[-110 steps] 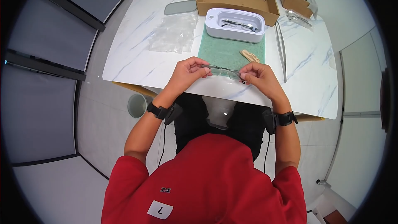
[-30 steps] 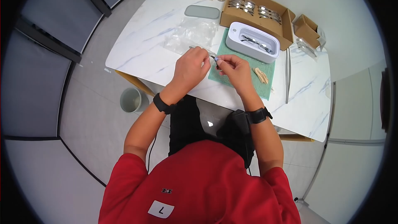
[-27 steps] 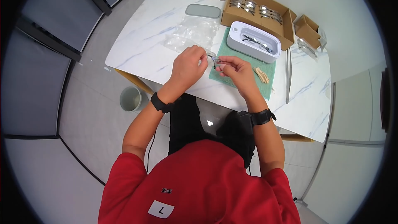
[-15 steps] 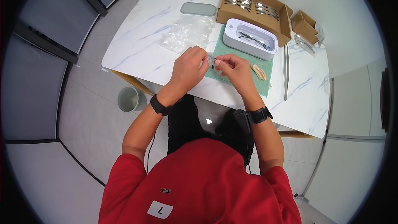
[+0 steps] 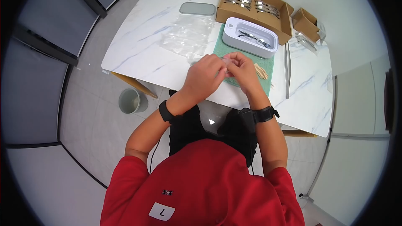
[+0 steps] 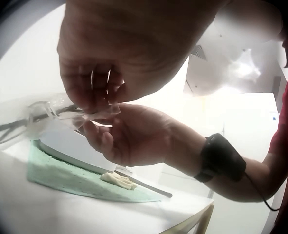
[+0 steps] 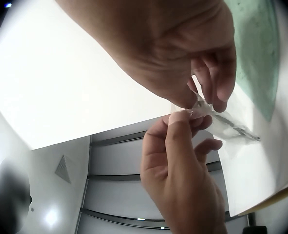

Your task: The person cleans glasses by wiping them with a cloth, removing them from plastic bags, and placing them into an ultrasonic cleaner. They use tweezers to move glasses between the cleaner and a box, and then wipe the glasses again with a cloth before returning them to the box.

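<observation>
Both hands meet over the near edge of the table around a clear plastic bag [image 7: 227,127] with eyeglasses [image 7: 241,130] inside. My left hand [image 5: 204,78] pinches the top of the bag, its thumb and fingertips right at the plastic in the right wrist view. Against it, my right hand [image 5: 242,70] pinches the same end between thumb and fingers. The dark temples of the eyeglasses [image 6: 7,127] stick out past the left hand in the left wrist view, within the bag. The hands hide most of the bag in the head view.
Behind the hands, a white ultrasonic cleaner [image 5: 268,52] holding eyeglasses stands on a green towel [image 5: 269,84] beside beige finger cots [image 5: 261,72]. Flat clear bags [image 5: 188,35] lie left; a cardboard box [image 5: 284,37] of eyeglasses stands behind. Tweezers [image 5: 287,71] lie right. A bin [image 5: 133,101] is below.
Earlier, both hands held bare eyeglasses; now these are in a clear bag. In the last half second the hands have come together and shifted slightly right, pinching the bag's end.
</observation>
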`<action>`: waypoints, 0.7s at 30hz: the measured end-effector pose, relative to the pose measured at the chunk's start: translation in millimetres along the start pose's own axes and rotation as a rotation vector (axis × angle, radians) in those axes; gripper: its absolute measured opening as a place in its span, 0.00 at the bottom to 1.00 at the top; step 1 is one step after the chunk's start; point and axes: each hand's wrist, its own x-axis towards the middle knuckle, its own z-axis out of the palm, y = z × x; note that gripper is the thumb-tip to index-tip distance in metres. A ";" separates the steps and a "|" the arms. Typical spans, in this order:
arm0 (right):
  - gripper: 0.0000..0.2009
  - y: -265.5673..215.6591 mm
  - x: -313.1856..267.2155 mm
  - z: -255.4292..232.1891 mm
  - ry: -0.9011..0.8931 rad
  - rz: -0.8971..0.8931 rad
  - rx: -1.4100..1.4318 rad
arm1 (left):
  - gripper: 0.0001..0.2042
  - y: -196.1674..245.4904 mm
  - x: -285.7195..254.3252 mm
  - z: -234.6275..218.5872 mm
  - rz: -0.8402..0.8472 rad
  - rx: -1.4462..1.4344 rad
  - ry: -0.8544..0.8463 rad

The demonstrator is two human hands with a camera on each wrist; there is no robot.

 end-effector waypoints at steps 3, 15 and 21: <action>0.07 -7.6 0.2 -11.0 -0.012 0.026 0.007 | 0.10 -7.9 4.4 -12.7 -0.055 -0.054 0.042; 0.11 -27.1 -10.3 -27.8 -0.139 0.139 0.155 | 0.09 -38.6 0.5 -25.1 -0.509 -0.633 -0.396; 0.15 -38.1 -22.8 -22.3 -0.009 0.049 0.109 | 0.06 -36.3 -1.7 -12.8 -0.605 -0.758 -0.366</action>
